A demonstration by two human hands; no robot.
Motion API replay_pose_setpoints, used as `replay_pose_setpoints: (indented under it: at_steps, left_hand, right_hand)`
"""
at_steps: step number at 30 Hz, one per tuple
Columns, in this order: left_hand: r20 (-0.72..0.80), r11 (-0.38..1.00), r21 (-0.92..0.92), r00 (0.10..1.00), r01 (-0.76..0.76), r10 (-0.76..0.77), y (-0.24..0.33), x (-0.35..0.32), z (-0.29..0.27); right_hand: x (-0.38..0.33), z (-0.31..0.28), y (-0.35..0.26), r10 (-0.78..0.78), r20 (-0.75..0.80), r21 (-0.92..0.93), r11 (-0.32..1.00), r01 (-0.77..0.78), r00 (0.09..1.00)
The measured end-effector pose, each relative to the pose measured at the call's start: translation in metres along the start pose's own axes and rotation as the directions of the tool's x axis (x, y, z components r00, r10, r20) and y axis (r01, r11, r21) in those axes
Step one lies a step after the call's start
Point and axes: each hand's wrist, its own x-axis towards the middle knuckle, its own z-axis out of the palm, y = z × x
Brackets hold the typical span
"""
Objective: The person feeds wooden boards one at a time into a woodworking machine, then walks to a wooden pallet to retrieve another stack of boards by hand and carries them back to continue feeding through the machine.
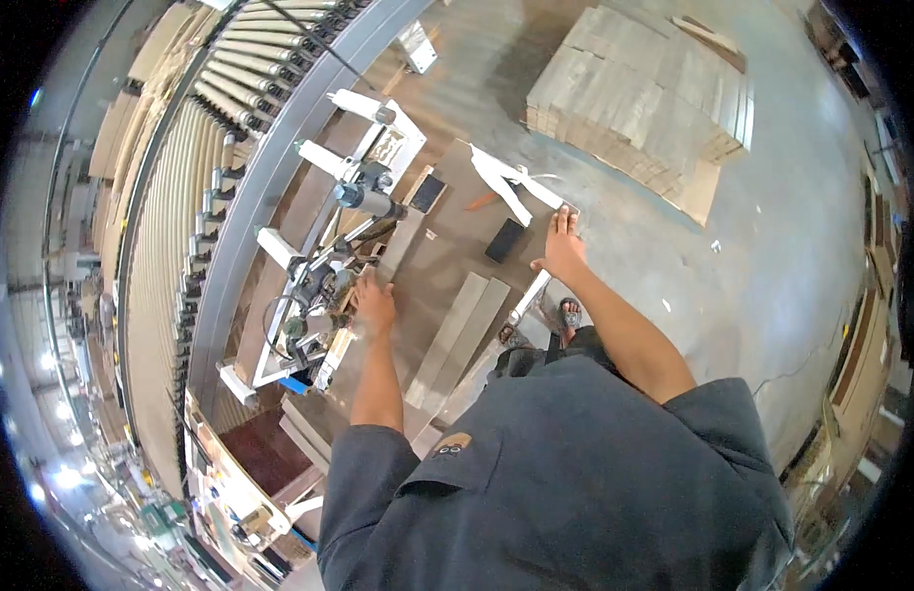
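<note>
My left hand (374, 303) is at the near side of a machine (324, 286) with white brackets, hoses and cylinders. Its fingers are slightly bent and apart, touching the end of a narrow wooden strip (403, 241); the contact is partly hidden. My right hand (563, 248) rests open, fingers stretched, on the right edge of the brown worktable (447, 236). Close to it lie a black rectangular block (504, 240) and some white strips (506, 187). Two grey-brown planks (461, 340) lie side by side on the tabletop, between my arms.
A roller conveyor (250, 69) with a grey metal rail (220, 236) runs along the left. A large stack of planks (644, 98) stands on the floor ahead, to the right. A second black block (427, 193) and an orange tool (481, 201) lie towards the table's far end.
</note>
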Motion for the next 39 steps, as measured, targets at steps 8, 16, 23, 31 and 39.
replay_pose_setpoints:
  at_steps: [8,16,23,31,39]
  left_hand:
    - [-0.005,0.992,-0.06,0.994,0.109,-0.109,0.01,-0.059,-0.013]
    - [-0.281,0.977,-0.147,0.941,0.153,-0.189,0.011,-0.16,-0.089]
    - [-0.473,0.719,-0.153,0.589,0.678,-0.656,-0.048,-0.333,-0.129]
    - [-0.603,0.548,-0.008,0.433,0.836,-0.67,-0.141,-0.36,-0.167]
    - [-0.553,0.568,0.108,0.524,0.816,-0.647,-0.124,-0.343,-0.158]
  right_hand:
    - [0.004,0.023,-0.005,-0.125,-0.112,0.012,0.992,0.127,0.986]
    - [0.008,0.025,0.009,-0.198,-0.103,-0.115,0.976,0.186,0.975]
    - [0.002,0.015,0.0,-0.178,-0.06,-0.208,0.965,0.162,0.982]
    - [0.006,0.013,-0.004,-0.197,-0.047,-0.22,0.958,0.182,0.979]
    - [0.001,0.023,0.06,-0.375,-0.127,-0.019,0.927,0.375,0.918]
